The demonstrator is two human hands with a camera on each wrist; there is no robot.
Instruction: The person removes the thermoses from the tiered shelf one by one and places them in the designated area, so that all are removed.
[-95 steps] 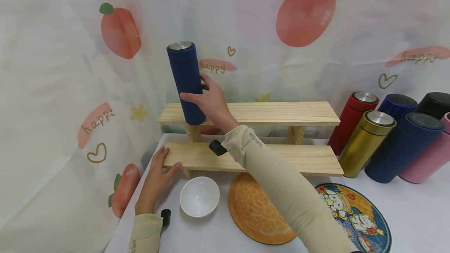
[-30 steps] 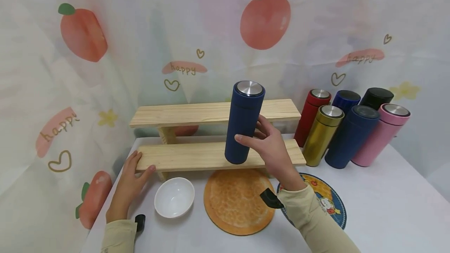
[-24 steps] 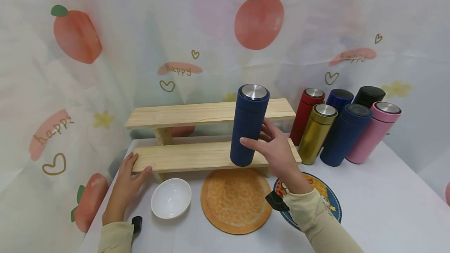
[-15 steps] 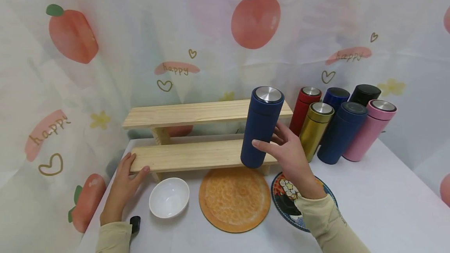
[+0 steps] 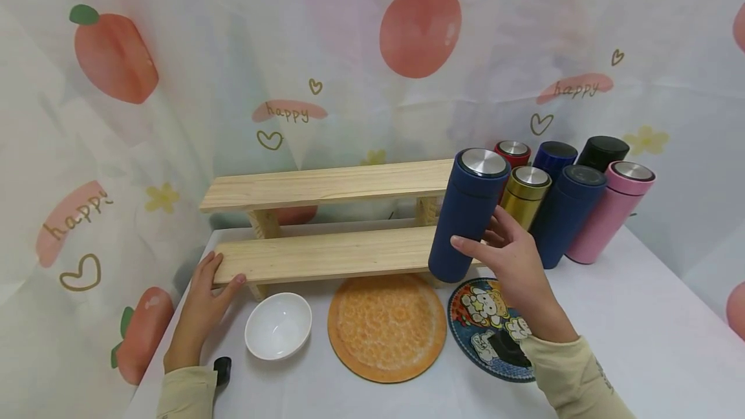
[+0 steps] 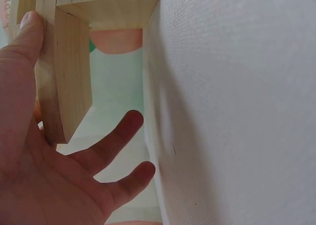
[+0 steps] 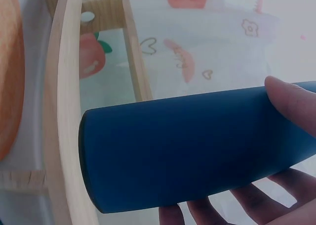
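Note:
My right hand (image 5: 512, 267) grips a dark blue thermos bottle (image 5: 468, 212) with a silver lid top. The bottle leans slightly right and overlaps the right end of a two-tier wooden shelf (image 5: 326, 254) in the head view. In the right wrist view, thumb and fingers (image 7: 291, 104) wrap the thermos (image 7: 173, 151), whose bottom points left. My left hand (image 5: 204, 302) rests at the left end of the lower tier. There the left wrist view has the thumb on the board (image 6: 47, 86), with two fingers (image 6: 118, 136) spread straight below it.
Several other thermoses, red (image 5: 512, 150), gold (image 5: 526, 196), navy (image 5: 567, 212), pink (image 5: 608, 212), royal blue (image 5: 555, 155) and black (image 5: 602, 150), stand right of the shelf. In front lie a white bowl (image 5: 278, 326), a pancake-patterned round mat (image 5: 387, 328) and a cartoon round mat (image 5: 483, 319).
The right hand has carried the navy thermos from the upper tier's left end rightward and down to the shelf's right end. The left hand stays at the shelf's left end; the head view has shifted.

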